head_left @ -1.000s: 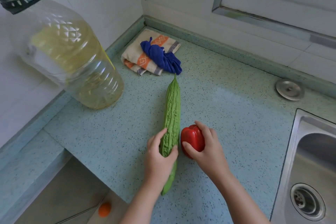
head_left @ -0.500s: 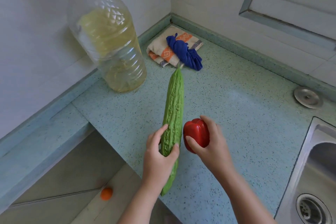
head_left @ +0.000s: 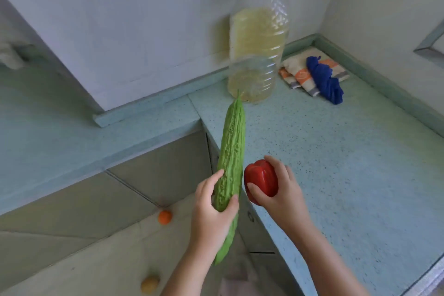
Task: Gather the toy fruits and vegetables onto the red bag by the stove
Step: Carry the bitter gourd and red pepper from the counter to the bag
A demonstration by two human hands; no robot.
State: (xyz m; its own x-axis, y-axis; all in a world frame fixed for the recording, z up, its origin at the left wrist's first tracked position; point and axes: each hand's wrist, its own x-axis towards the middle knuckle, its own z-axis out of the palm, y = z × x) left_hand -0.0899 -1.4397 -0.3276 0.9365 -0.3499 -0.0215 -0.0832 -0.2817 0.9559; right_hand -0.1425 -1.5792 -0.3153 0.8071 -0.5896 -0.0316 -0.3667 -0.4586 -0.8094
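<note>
Head view: grips bitter gourd (head_left: pixel 231 151) in left hand (head_left: pixel 211 214), cups red pepper (head_left: pixel 262 180) in right hand (head_left: pixel 283 194); neither delivered yet, red bag unseen. Leaves orange fruit (head_left: pixel 164 217) at 9 o'clock of left hand, yellow fruit (head_left: pixel 149 285) at 7.

one gourd (head_left: pixel 231 149), one pepper (head_left: pixel 262 180), one bottle (head_left: pixel 258 38)

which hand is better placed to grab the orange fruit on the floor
Left, likely: the left hand is nearer the orange fruit, though gripping the gourd; the right hand holds the pepper over the counter.
</note>
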